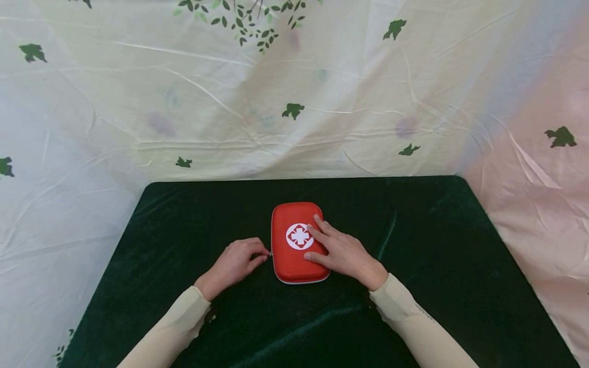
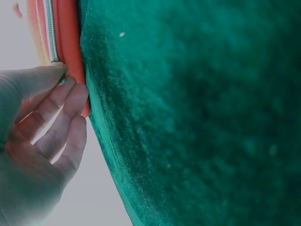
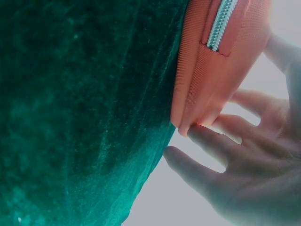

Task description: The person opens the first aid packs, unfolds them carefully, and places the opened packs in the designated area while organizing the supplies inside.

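Observation:
A red first-aid case with a white cross emblem lies flat on the dark green cloth. At its left edge my left hand pinches the zipper pull between thumb and index finger. The silver zipper runs along the case's side, with its teeth meshed above my thumb in the left wrist view. My right hand rests on the right part of the lid, fingers spread and fairly straight. In the right wrist view, a stretch of zipper ends at a fabric stop on the case's side.
A green velvet-like cloth covers the table, with creases at the front and right. Behind the table and at both sides hangs a pale curtain printed with green leaves. The table's back edge lies beyond the case.

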Demonstrator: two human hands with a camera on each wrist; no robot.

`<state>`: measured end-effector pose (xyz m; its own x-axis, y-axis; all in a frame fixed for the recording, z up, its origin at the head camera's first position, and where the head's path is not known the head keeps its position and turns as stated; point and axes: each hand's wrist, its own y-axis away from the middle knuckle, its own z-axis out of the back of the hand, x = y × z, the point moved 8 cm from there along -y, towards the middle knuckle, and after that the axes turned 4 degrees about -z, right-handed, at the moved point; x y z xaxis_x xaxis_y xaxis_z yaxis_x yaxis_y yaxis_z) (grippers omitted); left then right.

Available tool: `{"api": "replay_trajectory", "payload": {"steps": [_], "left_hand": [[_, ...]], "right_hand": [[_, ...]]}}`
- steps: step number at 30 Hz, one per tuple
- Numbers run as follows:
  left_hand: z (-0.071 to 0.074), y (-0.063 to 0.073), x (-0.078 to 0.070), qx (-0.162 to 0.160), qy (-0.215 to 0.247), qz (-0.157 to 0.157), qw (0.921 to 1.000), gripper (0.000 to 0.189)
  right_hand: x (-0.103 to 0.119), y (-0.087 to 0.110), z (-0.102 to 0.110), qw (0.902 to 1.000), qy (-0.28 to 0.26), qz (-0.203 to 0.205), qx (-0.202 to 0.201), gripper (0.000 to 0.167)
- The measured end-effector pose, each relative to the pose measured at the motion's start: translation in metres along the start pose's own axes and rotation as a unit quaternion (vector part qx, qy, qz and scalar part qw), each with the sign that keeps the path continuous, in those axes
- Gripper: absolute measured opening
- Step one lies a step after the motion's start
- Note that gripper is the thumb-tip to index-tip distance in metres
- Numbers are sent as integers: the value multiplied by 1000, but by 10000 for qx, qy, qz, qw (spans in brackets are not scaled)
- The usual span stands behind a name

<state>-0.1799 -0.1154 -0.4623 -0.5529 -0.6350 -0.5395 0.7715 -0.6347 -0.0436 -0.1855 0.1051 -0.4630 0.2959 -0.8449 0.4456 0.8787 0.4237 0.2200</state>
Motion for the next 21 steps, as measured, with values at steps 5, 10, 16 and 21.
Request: {"api": "replay_trajectory", "payload": {"steps": [5, 10, 16, 21], "left_hand": [[-1, 1, -2, 5, -12, -46, 10000, 17], [-1, 3, -3, 16, 48, -20, 10000, 17], [-3, 6, -5, 69, 133, -72, 9999, 15], [-5, 7, -7, 73, 136, -95, 9998, 15]], "right_hand": [[0, 0, 0, 10000, 4, 6, 3, 82], [1, 0, 1, 10000, 21, 33, -20, 82], [1, 0, 1, 10000, 62, 47, -23, 82], [0, 0, 1, 10000, 34, 20, -13, 82]]}}
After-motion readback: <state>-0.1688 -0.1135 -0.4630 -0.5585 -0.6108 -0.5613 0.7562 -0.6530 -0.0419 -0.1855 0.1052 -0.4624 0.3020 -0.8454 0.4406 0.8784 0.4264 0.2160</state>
